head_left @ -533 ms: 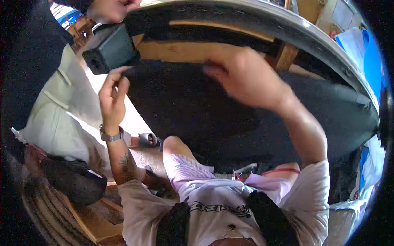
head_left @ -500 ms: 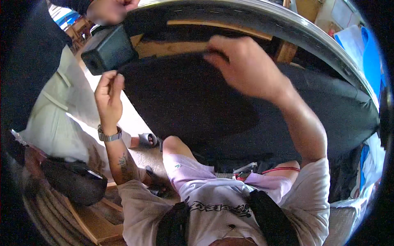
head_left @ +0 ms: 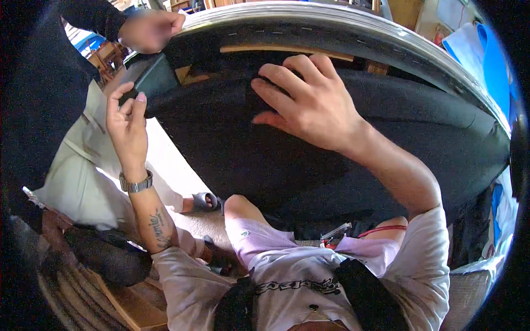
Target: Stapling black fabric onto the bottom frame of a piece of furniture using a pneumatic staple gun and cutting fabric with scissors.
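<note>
while the right hand (head_left: 309,102) lies spread and flat on the black fabric (head_left: 287,165), gripping nothing and only pressing the cloth against the curved wooden frame (head_left: 287,51), the left hand (head_left: 128,124) pinches the fabric's left edge with its fingertips closed on it, just below the padded dark corner (head_left: 153,77) of the piece. the fabric drapes from the frame's rim down over the person's knees. a co-worker's hand (head_left: 150,30) in a dark sleeve rests closed at the upper left, on the silver rim (head_left: 386,38); what it holds cannot be told. the likely trouble is slack: if the flat palm slides or lifts, the cloth can creep off the frame and wrinkle, since only pressure keeps it there. the left pinch is small and near the edge, so a hard pull can slip the fabric out of the fingertips or skew it. the 2 people also pull at the same corner, so uneven tugs can drag the cloth sideways.
</note>
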### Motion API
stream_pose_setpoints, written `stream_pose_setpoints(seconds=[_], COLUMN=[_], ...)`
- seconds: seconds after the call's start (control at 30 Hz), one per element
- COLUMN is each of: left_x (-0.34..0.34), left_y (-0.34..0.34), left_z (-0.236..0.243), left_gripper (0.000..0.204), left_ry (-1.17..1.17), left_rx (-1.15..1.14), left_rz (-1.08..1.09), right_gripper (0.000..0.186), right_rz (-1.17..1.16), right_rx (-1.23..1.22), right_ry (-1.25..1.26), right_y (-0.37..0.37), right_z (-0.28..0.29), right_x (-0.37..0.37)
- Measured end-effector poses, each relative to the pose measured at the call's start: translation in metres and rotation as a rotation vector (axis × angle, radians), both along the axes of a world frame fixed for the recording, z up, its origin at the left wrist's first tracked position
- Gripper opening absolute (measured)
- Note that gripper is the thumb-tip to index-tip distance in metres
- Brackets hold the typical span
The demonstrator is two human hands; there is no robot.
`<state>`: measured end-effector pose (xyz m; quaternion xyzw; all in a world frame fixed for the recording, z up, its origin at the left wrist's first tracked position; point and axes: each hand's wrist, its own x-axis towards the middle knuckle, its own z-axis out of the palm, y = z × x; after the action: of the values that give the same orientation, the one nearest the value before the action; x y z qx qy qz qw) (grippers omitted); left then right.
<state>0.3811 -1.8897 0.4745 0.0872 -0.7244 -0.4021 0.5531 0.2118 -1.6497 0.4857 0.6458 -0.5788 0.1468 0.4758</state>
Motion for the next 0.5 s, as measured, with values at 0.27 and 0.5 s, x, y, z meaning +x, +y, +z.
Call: stream_pose_setpoints(seconds=[0.27,0.5], left_x=[-0.001,-0.007], left_y=[0.010,0.029], left_z=[0.006,0.010], left_gripper=[0.023,0.022], left_ry=[-0.020,-0.099], left_rx=[0.046,-0.474], left_rz=[-0.016,0.460], right_gripper=[0.017,0.009], right_rz=[0.034,0.117], right_rx=[-0.086,0.039], right_ry=[0.111,-0.140], right_y=[0.000,0.003], right_z=[0.013,0.026], right_x=[-0.009,-0.010])
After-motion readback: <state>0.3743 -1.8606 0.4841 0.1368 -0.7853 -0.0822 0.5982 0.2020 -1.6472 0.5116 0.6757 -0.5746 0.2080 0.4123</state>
